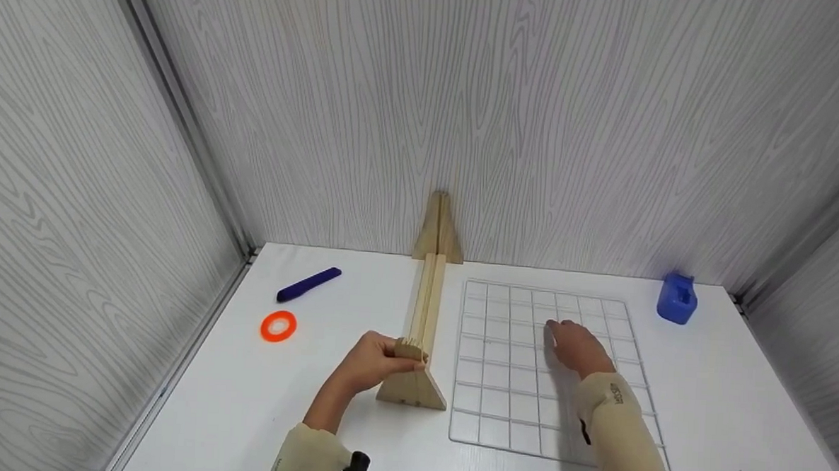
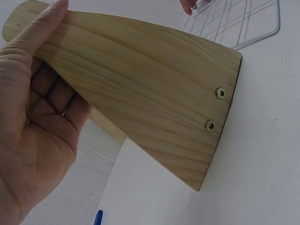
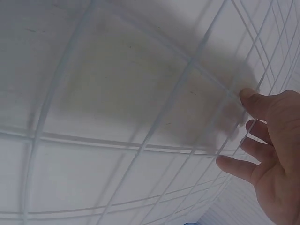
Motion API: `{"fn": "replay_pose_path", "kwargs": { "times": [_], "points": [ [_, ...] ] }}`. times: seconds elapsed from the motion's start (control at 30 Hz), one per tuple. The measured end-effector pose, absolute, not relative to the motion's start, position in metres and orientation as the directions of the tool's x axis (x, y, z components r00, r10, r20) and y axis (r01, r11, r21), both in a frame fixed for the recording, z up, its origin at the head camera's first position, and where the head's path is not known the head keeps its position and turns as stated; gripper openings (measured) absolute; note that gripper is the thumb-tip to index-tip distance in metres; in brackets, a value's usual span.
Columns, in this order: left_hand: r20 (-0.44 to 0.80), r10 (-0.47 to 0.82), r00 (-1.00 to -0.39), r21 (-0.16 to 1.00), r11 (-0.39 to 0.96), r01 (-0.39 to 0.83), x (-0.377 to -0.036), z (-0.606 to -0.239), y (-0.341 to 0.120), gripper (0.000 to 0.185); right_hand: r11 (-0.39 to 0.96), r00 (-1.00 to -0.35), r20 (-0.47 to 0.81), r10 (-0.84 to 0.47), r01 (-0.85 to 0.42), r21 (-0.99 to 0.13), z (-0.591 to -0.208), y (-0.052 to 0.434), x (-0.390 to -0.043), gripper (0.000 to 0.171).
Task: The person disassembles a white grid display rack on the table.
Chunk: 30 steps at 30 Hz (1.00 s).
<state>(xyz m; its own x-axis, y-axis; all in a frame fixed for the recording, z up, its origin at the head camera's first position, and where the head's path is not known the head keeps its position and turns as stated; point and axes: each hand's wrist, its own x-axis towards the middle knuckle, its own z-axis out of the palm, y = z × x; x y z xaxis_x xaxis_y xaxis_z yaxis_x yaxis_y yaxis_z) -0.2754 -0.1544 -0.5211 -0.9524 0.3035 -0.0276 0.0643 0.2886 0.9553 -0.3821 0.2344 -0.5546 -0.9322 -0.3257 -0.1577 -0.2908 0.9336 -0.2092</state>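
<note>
A long wooden stand (image 1: 425, 306) with triangular end plates lies on the white table (image 1: 242, 412), running from the back wall toward me. My left hand (image 1: 384, 360) grips the top of its near end plate (image 2: 150, 93), thumb along one edge and fingers behind; two screws show in the plate. A white wire grid panel (image 1: 512, 388) lies flat to the right of the stand. My right hand (image 1: 575, 345) rests on the grid (image 3: 140, 140) with fingers spread and fairly straight, fingertips (image 3: 247, 97) touching the wires.
A dark blue pen (image 1: 309, 284) and an orange tape ring (image 1: 278, 326) lie left of the stand. A blue plastic object (image 1: 677, 298) stands at the back right corner. Grey wood-grain walls close in the table on three sides.
</note>
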Motion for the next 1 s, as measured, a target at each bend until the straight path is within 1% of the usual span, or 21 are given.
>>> {"fn": "replay_pose_path", "kwargs": {
  "times": [0.17, 0.27, 0.4, 0.57, 0.8, 0.9, 1.0],
  "points": [
    [-0.036, 0.311, -0.95, 0.956, 0.287, 0.058, -0.274, -0.522, -0.155, 0.024, 0.936, -0.924, -0.231, -0.306, -0.249, -0.247, -0.553, 0.234, -0.381, 0.045],
    [-0.032, 0.312, -0.949, 0.958, 0.279, 0.06, -0.275, -0.522, -0.156, 0.024, 0.941, -0.925, -0.25, -0.286, -0.223, -0.254, -0.552, 0.233, -0.38, 0.044],
    [-0.029, 0.317, -0.948, 0.962, 0.267, 0.06, -0.277, -0.523, -0.154, 0.025, 0.944, -0.932, -0.234, -0.276, -0.218, -0.247, -0.551, 0.236, -0.377, 0.043],
    [-0.024, 0.334, -0.942, 0.959, 0.273, 0.072, -0.278, -0.523, -0.15, 0.025, 0.936, -0.936, -0.215, -0.278, -0.213, -0.281, -0.554, 0.243, -0.371, 0.044],
    [-0.034, 0.368, -0.929, 0.96, 0.27, 0.072, -0.278, -0.522, -0.148, 0.025, 0.924, -0.937, -0.213, -0.276, -0.198, -0.328, -0.556, 0.257, -0.369, 0.055],
    [-0.005, 0.382, -0.924, 0.957, 0.271, 0.107, -0.279, -0.522, -0.153, 0.024, 0.907, -0.943, -0.126, -0.307, -0.25, -0.339, -0.554, 0.258, -0.373, 0.054],
    [0.102, 0.378, -0.92, 0.947, 0.247, 0.207, -0.281, -0.521, -0.161, 0.026, 0.883, -0.944, 0.009, -0.329, -0.311, -0.351, -0.555, 0.259, -0.375, 0.048]
  ]
}}
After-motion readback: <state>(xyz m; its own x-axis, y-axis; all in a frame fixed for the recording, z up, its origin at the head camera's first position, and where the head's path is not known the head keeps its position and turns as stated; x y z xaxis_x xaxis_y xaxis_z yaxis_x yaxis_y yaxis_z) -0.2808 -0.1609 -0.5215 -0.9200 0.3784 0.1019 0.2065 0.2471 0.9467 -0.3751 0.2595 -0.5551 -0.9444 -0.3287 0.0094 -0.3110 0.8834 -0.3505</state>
